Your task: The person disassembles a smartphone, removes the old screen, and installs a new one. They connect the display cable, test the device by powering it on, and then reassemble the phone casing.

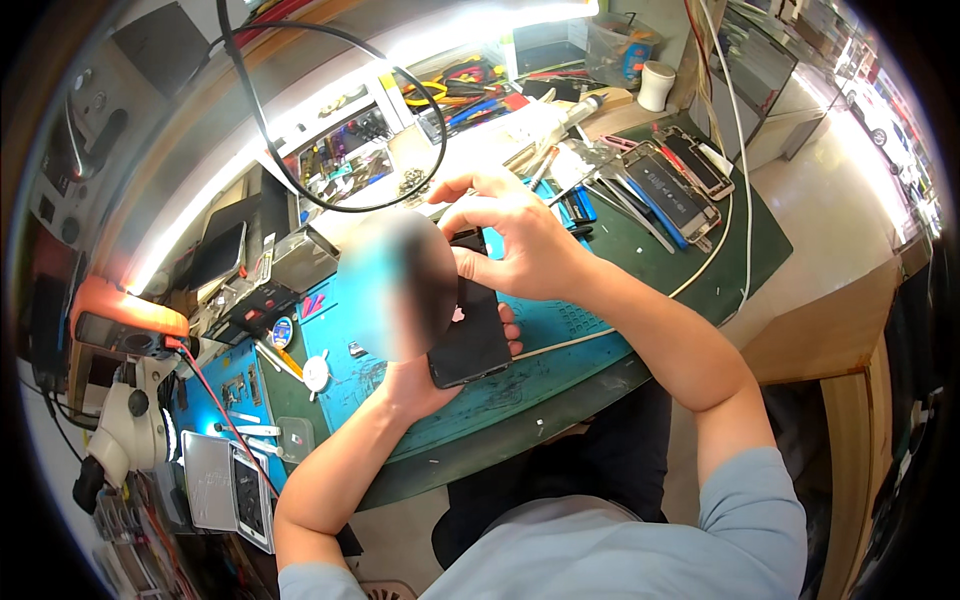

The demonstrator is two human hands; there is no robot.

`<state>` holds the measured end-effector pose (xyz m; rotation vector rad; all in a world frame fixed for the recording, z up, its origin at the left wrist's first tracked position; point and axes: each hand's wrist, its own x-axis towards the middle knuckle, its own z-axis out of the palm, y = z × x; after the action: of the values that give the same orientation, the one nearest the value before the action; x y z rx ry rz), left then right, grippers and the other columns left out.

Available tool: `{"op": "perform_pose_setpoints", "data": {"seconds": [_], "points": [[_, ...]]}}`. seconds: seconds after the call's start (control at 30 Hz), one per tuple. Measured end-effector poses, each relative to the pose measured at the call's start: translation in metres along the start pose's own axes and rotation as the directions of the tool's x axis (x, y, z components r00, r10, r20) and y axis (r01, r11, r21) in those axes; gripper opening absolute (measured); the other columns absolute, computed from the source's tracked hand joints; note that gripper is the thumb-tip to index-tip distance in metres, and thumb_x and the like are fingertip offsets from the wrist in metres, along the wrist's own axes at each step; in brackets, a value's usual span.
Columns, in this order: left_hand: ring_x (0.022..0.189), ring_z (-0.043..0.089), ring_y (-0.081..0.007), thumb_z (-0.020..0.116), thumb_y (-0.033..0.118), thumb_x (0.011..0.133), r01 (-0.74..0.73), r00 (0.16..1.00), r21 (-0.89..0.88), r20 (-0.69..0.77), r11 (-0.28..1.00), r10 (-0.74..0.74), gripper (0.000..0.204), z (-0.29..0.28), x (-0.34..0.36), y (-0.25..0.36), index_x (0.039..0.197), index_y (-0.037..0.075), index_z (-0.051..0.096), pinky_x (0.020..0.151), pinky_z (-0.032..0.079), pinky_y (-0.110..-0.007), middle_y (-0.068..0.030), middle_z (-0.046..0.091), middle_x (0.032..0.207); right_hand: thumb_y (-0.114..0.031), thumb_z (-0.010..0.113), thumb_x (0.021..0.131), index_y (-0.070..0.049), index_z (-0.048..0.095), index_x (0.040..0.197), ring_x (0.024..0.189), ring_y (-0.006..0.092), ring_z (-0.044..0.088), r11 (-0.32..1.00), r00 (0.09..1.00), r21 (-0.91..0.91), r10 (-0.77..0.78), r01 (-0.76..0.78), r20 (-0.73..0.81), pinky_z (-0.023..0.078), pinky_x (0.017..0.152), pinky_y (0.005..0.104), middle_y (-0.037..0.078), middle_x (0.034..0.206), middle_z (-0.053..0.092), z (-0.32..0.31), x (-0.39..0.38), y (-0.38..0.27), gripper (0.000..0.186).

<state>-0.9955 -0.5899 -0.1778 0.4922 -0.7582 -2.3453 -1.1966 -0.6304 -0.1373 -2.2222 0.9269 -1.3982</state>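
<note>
My left hand point(414, 388) holds a black smartphone point(480, 338) from below, back side up, with its fingertips showing along the phone's right edge. Over the phone's far end, my right hand point(525, 235) is bent into a pinch, thumb and fingers curled toward each other. Its index finger reaches out to the left. A round blurred patch covers the left part of the phone and the space by the right fingertips, so what they grip cannot be made out. Under both hands lies a blue work mat point(400, 408).
Right of the mat lie opened phones point(668, 188), tweezers point(632, 210) and a white cable point(690, 283). An orange multimeter point(130, 318) and a microscope point(135, 425) stand left. A black cable point(262, 125) loops above the bench. Tools point(455, 90) fill the back shelf.
</note>
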Motion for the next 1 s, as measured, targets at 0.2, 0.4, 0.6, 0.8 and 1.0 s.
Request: {"op": "perform_pose_setpoints", "data": {"seconds": [0.2,0.4,0.6,0.8,1.0], "points": [[0.116,0.061,-0.031,0.029,0.091,0.086,-0.018,1.0,-0.013,0.021,1.0,0.019,0.101,0.0008,0.0,-0.0006,0.142,0.008,0.049,0.105,0.049,-0.051,-0.017,0.059,0.125,-0.015,0.078,0.086,-0.006,0.072,0.095,0.121,0.0279,0.057,0.996,0.998,0.068,0.059,-0.058,-0.018,0.043,0.106,0.0426,0.013,0.125,0.064,-0.0016,0.0019,0.0043,0.014],[0.119,0.06,-0.0306,0.03,0.087,0.091,-0.034,0.998,-0.035,0.047,0.999,0.035,0.096,-0.0029,-0.0007,-0.0005,0.144,0.009,0.048,0.105,0.049,-0.051,-0.0181,0.059,0.13,-0.017,0.077,0.089,-0.006,0.072,0.097,0.118,0.0253,0.058,0.975,0.992,0.185,0.126,-0.126,0.012,0.043,0.104,0.0394,0.012,0.123,0.065,0.0009,0.0029,0.0056,0.014],[0.12,0.062,-0.0313,0.03,0.087,0.091,-0.02,0.998,-0.069,0.051,0.997,0.023,0.1,-0.0075,-0.0002,-0.0022,0.146,0.004,0.045,0.107,0.05,-0.05,-0.0204,0.059,0.133,-0.016,0.078,0.086,-0.005,0.073,0.095,0.113,0.0264,0.062,0.998,0.998,0.031,0.052,-0.05,-0.044,0.048,0.099,0.0388,0.012,0.118,0.067,0.0043,0.001,0.0047,0.014],[0.119,0.063,-0.0311,0.03,0.087,0.09,-0.02,0.999,-0.068,0.041,0.997,0.023,0.102,-0.0068,0.0003,-0.0029,0.145,0.002,0.046,0.106,0.052,-0.048,-0.0203,0.06,0.133,-0.014,0.077,0.085,-0.005,0.073,0.093,0.106,0.0268,0.065,0.998,0.996,-0.014,0.057,-0.058,-0.071,0.05,0.094,0.0377,0.012,0.111,0.069,0.0057,0.0013,0.0018,0.013],[0.117,0.064,-0.0312,0.031,0.086,0.09,-0.014,0.999,-0.072,0.04,0.997,0.017,0.101,-0.0063,0.0007,-0.0032,0.144,0.003,0.046,0.105,0.052,-0.048,-0.02,0.06,0.132,-0.014,0.077,0.085,-0.005,0.072,0.093,0.106,0.0269,0.065,0.999,0.996,-0.014,0.048,-0.049,-0.07,0.05,0.094,0.0372,0.012,0.112,0.069,0.0051,0.0018,-0.0003,0.013]]}}
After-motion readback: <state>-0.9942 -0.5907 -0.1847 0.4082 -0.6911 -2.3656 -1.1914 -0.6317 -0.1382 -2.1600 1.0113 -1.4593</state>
